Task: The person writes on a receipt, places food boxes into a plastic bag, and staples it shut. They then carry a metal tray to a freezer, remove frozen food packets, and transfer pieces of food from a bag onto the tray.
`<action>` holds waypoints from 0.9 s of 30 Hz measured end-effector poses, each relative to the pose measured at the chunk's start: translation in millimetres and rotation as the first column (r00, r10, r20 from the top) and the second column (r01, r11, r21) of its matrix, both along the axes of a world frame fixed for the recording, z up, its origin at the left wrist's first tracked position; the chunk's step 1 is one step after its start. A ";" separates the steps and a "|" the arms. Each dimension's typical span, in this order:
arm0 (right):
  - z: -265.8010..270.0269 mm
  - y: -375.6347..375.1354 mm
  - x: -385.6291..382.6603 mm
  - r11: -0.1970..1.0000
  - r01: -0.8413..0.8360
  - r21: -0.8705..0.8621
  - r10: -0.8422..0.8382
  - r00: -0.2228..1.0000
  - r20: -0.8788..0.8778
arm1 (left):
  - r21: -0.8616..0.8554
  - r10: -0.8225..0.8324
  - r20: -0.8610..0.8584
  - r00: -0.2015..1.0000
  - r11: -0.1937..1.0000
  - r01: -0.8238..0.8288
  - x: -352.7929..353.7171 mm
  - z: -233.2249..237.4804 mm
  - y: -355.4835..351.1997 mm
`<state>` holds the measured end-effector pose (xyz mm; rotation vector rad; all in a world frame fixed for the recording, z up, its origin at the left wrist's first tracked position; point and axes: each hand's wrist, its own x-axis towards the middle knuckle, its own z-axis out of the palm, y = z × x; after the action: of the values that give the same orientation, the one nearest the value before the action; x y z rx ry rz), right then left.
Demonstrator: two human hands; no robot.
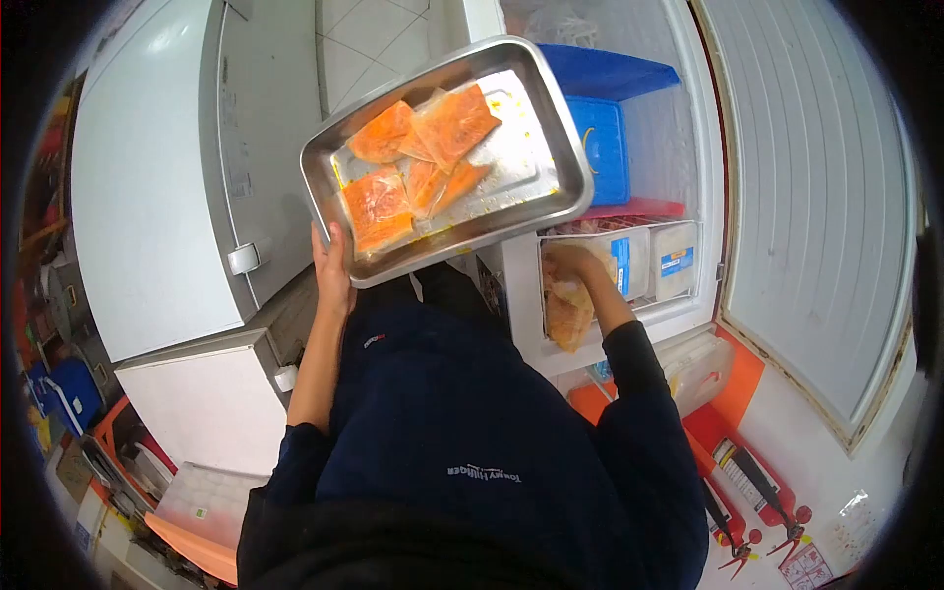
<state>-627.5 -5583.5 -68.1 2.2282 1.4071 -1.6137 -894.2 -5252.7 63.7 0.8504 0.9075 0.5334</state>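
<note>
My left hand (332, 267) grips the near left corner of a rectangular metal tray (575, 192), thumb up against its side. The tray is tilted towards me in the air. On its left half lie several orange fish fillets (452, 125) in clear plastic film, with orange bits scattered over the bare metal. Reaching into the chest freezer (531, 300), my right hand (578, 264) is closed at the top of a clear plastic bag (568, 315) with yellowish contents, close to the freezer's near rim. Its fingertips are partly hidden.
White tubs with blue labels (674, 261) stand right of my right hand. Farther in are a blue container (600, 147) and a blue sheet (619, 71). The raised freezer lid (816, 197) is at right, fire extinguishers (752, 482) below it. White cabinets (147, 177) line the left.
</note>
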 end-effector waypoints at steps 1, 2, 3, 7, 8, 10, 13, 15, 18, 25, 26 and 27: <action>10.5 1.7 -6.6 1.000 0.002 0.009 -0.003 0.995 0.098 | 0.001 0.002 0.001 1.000 1.000 -0.002 -0.9 -1.9 2.3; 19.8 5.5 -14.7 1.000 0.002 0.017 -0.005 0.981 0.195 | 0.043 -0.003 -0.002 1.000 0.999 0.003 -2.0 -6.1 5.7; 18.7 8.6 -22.0 1.000 -0.002 0.018 -0.001 0.980 0.197 | 0.085 -0.006 -0.004 1.000 0.996 0.007 -2.3 -8.4 8.6; 29.2 16.9 -34.2 0.989 -0.059 -0.139 0.121 0.858 0.499 | 0.226 -0.013 -0.044 0.999 0.974 0.023 0.6 -3.6 16.7; 37.6 17.5 -37.9 0.985 -0.114 -0.129 0.165 0.838 0.521 | 0.249 -0.010 -0.091 0.996 0.968 0.032 -0.2 -5.7 17.6; 45.3 1.0 -29.3 0.988 -0.155 0.024 0.117 0.824 0.554 | 0.269 -0.008 -0.138 0.990 0.962 0.045 -4.3 -10.8 18.0; 98.0 8.4 -24.8 0.980 -0.093 0.179 -0.035 0.795 0.606 | 0.336 -0.023 -0.230 0.973 0.936 0.101 -10.3 -19.0 21.5; 160.9 19.9 -19.3 0.941 0.048 0.335 -0.249 0.769 0.589 | 0.354 -0.030 -0.255 0.966 0.927 0.122 -13.7 -27.0 20.1; 249.7 52.8 -14.7 0.706 0.447 0.550 -0.652 0.714 0.257 | 0.299 -0.033 -0.220 0.975 0.949 0.099 -10.3 -31.6 10.9; 251.1 107.2 -15.2 0.468 0.682 0.562 -0.679 0.684 -0.266 | 0.237 -0.195 -0.169 0.966 0.944 0.232 12.1 -38.2 -6.3; 235.9 97.3 -8.9 0.707 0.512 0.487 -0.582 0.813 -0.011 | 0.223 -0.174 -0.174 0.969 0.952 0.211 13.3 -34.9 -9.8; 213.7 84.6 -3.4 0.886 0.320 0.336 -0.405 0.887 0.222 | 0.226 -0.173 -0.175 0.969 0.951 0.211 11.1 -35.0 -8.9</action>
<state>-630.9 -5498.9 145.6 2.9080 1.2673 -1.1366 -883.2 -5261.6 28.7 1.2036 0.8974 0.4178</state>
